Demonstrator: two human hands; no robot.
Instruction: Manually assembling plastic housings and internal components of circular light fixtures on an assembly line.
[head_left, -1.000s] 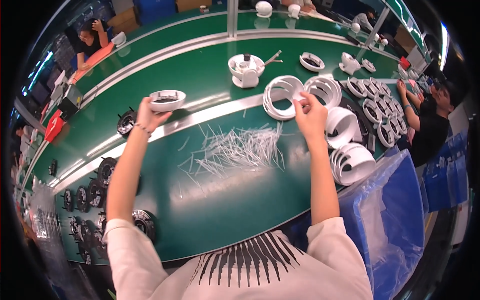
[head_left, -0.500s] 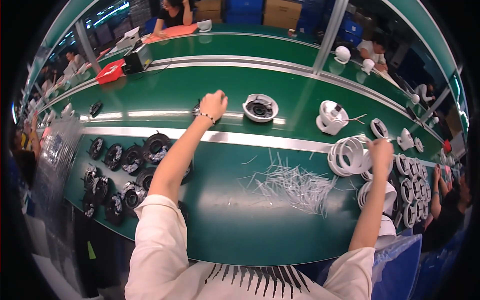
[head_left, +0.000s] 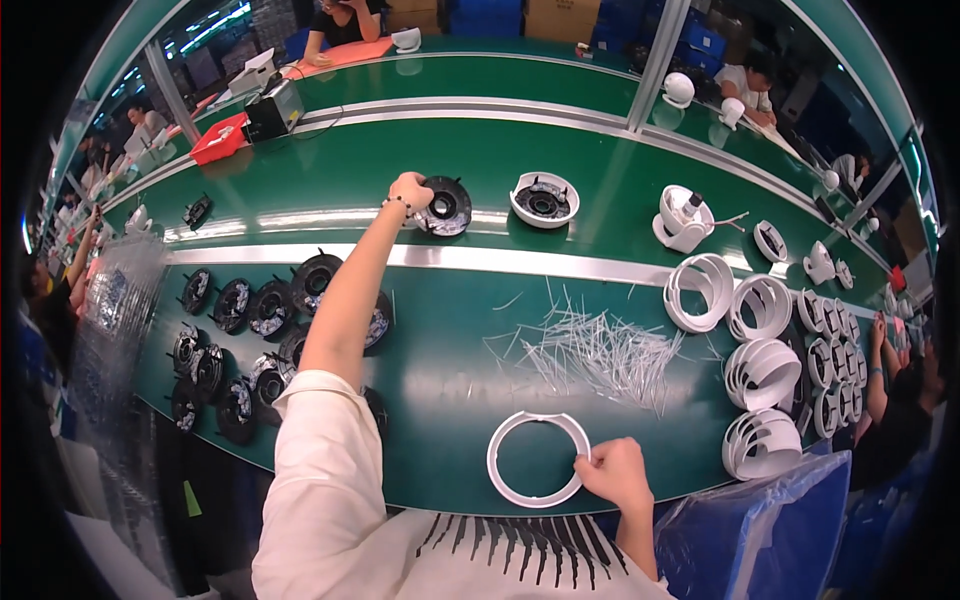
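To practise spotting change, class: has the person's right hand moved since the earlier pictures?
Yes. From the stacked white rings, the right hand has moved left and nearer, to the front edge of the green table.

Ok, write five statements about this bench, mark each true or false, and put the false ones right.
1. The right hand holds a white ring. True.
2. The left hand holds a loose strip. False: its fingers grip the edge of a black round part.
3. The thin pale strips are tied in a neat bundle. False: they lie scattered in a loose heap.
4. A red tray stands beside a dark box. True.
5. The white ring stacks stand left of the strips. False: they stand to their right.
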